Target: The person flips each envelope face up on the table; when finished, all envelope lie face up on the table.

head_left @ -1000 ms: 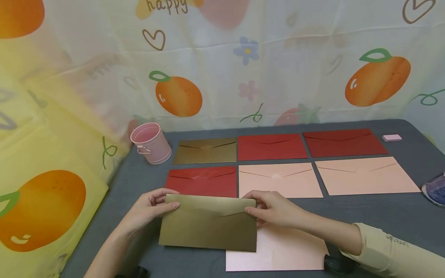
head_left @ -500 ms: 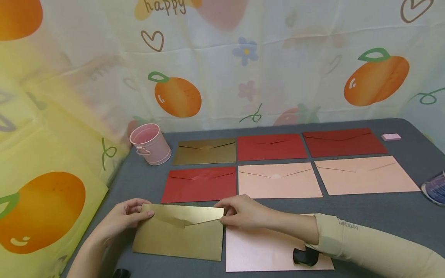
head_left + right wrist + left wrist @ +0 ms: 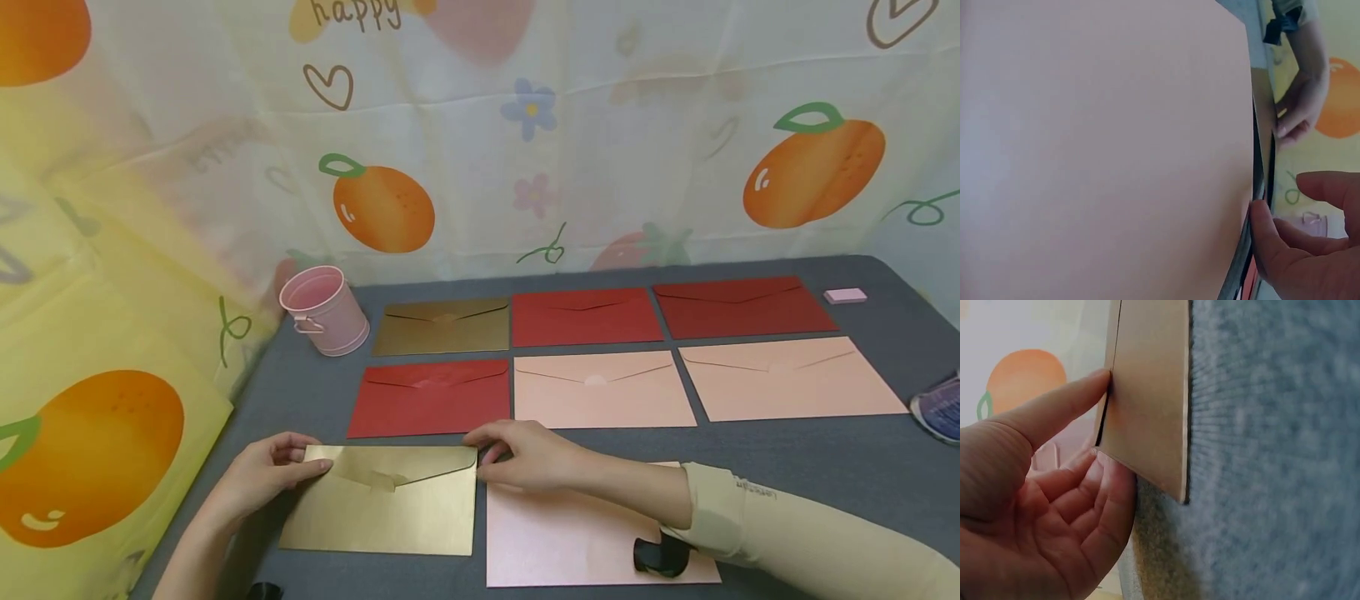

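Head view, lower left: we are pinching gold envelope (image 3: 382,502) top corners, left hand (image 3: 258,475) and right hand (image 3: 525,454) clamping; seeming light, thin, bendable.

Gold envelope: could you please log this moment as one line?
left hand: pinches gold envelope left corner | right hand: pinches right corner | envelope: flat on table, beside pink sheet

Gold envelope (image 3: 386,503), shiny, metallic finish, lying flat on the grey table at the front left. Back side up, pointed flap folded down, its tip reaching near the middle. Long edges run left to right. Its right short edge sits just beside a pink envelope (image 3: 585,533), which also lies flat, plain face up. A red envelope lies just behind the gold one.
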